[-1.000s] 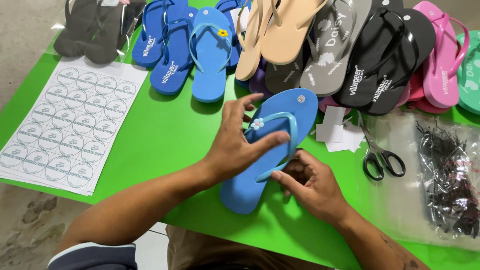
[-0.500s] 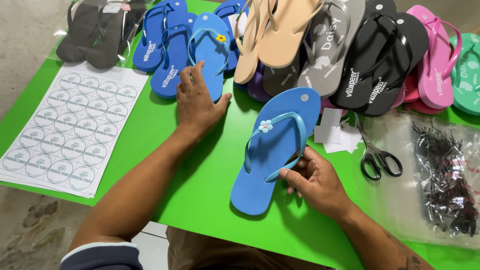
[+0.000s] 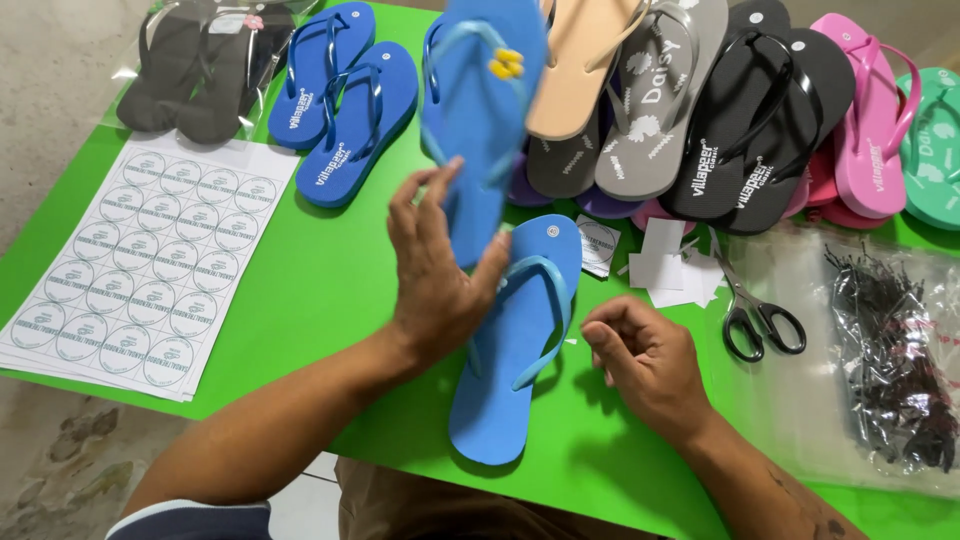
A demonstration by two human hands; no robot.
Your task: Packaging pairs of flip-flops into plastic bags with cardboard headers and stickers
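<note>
Foam sandal (image 3: 480,120), light and bendy, pinched at its heel by left hand (image 3: 435,275); right hand (image 3: 650,365) loosely curled, empty, near front table edge (image 3: 600,490).

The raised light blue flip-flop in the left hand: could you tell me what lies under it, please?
Under the raised flip-flop, held by the left hand, the matching light blue flip-flop lies flat on the green table. Its toe end is partly covered.

- The left hand (image 3: 435,285) is bare, with no ring and no glove.
- The right hand (image 3: 650,365) is bare too.
- Both forearms are bare.
- A dark blue sleeve with a white edge shows at the left upper arm.
</note>
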